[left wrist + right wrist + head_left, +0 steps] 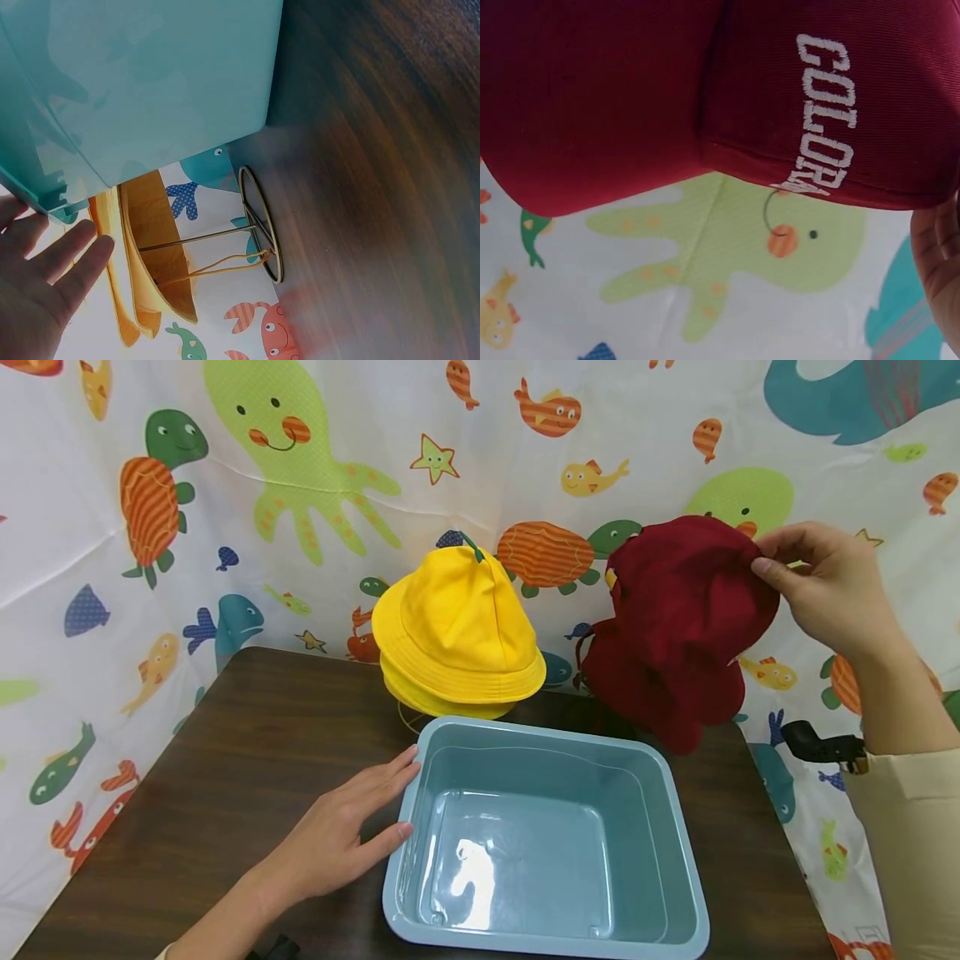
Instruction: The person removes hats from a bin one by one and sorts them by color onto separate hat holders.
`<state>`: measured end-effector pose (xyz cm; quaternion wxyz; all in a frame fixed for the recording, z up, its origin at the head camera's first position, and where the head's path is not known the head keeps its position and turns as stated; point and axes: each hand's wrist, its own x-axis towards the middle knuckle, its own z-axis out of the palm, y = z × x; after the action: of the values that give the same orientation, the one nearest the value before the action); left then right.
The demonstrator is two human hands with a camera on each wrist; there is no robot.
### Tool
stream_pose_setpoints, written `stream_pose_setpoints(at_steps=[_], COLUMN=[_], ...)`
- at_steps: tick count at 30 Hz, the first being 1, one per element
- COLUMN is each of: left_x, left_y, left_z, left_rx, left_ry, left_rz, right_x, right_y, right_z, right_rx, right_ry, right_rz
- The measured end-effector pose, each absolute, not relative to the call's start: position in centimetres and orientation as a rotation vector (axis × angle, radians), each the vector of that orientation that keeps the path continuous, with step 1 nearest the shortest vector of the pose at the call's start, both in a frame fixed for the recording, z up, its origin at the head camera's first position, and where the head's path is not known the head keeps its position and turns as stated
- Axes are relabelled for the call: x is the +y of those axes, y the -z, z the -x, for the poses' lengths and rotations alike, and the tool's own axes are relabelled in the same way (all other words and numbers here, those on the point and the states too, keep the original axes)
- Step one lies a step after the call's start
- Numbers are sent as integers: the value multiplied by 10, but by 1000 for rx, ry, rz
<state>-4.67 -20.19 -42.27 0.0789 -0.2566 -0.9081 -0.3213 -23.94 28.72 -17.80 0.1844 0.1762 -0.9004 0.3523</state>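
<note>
At the right, my right hand (pixel 832 585) pinches the crown of a dark red baseball cap (pixel 690 585) between thumb and fingers. More dark red fabric (pixel 622 664) hangs right below it; whether it is a separate cap I cannot tell. White stitched letters (pixel 825 112) show on the cap in the right wrist view. My left hand (pixel 345 831) touches the left rim of a light blue plastic basin (pixel 540 860) with its fingers extended. Stacked yellow bucket hats (pixel 461 627), the top one with a green stem, sit behind the basin on a wire stand (pixel 259 225).
The basin stands on a dark brown wooden table (pixel 300 735). A white curtain (pixel 315 585) printed with sea animals hangs behind the table and along its sides. A small black device (pixel 821 747) is strapped at the right wrist.
</note>
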Motion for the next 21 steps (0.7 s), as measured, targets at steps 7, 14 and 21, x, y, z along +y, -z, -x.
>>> stream_pose_setpoints(at_steps=[7,14,21], left_x=[-202,-201,-201], left_y=[423,423,423], left_z=[47,46,47], left_rx=[-2723,-2717,-2706], left_ry=[952,963,968], left_rz=[766,770,772], right_x=[294,295,297], right_y=[188,200,215], right_z=[250,261,270], right_rx=[-2588,-2649,-2684], right_ry=[-1000,-924,-881], right_rz=[-478,-445,-412])
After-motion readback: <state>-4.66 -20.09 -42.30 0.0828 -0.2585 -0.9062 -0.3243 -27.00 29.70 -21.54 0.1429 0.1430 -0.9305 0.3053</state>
